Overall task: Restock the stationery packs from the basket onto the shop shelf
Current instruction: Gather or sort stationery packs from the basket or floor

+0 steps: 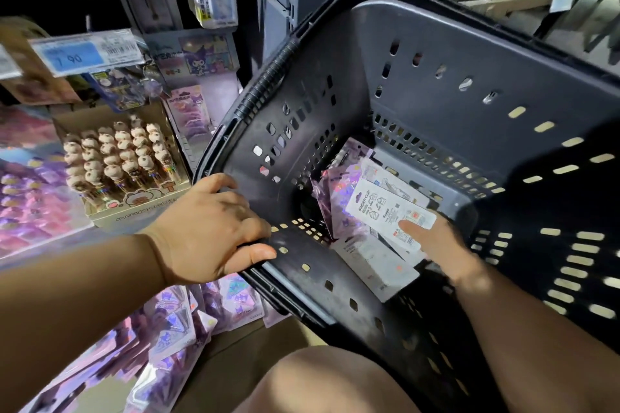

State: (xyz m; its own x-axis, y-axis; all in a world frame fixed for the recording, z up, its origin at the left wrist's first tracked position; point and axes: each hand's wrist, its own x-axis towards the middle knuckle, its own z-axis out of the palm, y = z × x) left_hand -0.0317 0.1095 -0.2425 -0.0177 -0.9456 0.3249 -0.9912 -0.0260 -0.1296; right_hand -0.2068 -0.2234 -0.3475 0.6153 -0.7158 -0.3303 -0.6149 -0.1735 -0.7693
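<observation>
left hand [214, 228]: fingers grip dark grey slotted plastic basket's [436, 54] rim
right hand [436, 243]: fingers pinch white-backed stationery pack [382, 211] in basket
progress: few packs [335, 191] left inside; purple packs [174, 315] shelved near left

Dark grey slotted basket [436, 54] tipped steeply, opening toward camera. In its low corner, stationery packs [379, 208] piled loosely: white printed backs up, purple holographic ones beneath. More purple packs [174, 318] lie outside, lower left.
</observation>
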